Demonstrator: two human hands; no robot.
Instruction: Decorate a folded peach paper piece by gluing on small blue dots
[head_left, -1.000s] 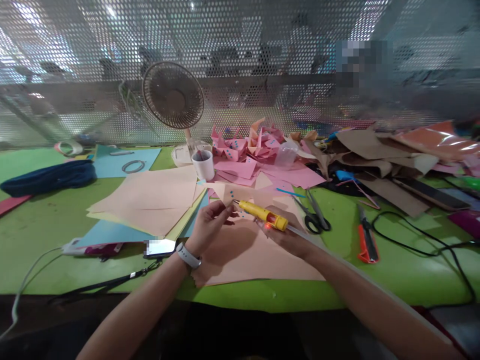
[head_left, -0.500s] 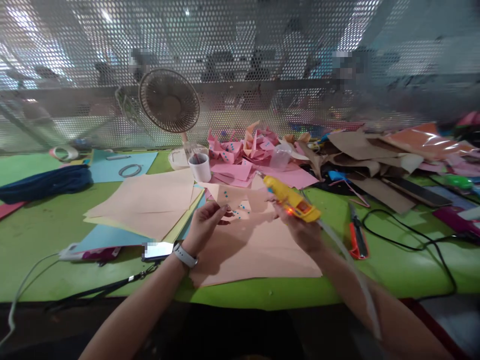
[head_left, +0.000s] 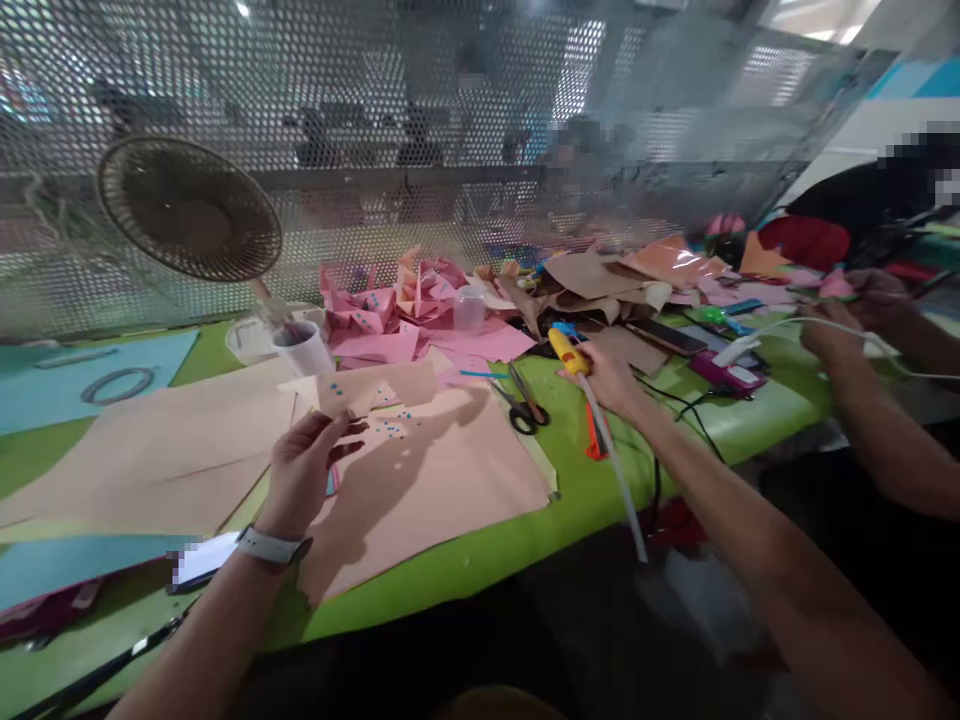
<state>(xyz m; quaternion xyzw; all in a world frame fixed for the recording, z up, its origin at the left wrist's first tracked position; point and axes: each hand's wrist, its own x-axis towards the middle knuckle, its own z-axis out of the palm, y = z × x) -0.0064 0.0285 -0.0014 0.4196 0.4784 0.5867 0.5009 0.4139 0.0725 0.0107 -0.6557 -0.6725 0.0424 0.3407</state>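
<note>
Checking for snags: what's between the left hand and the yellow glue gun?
Head view: peach paper, a thin blue strip, scissors, then some green tabletop.

Matt peach paper, perforated metal screen, yellow plastic glue gun (slightly glossy).

glue gun: no readable brand or lettering
purple box: pale patch, print too small and blurred to read
phone: bright screen, partly pixelated, nothing legible
paper: blue dots, no readable letters or numbers
scissors: no legible mark
cutter: no legible mark
fan: hub too dark and blurred to read
cup: no readable print
mesh wall: no readable sign
</note>
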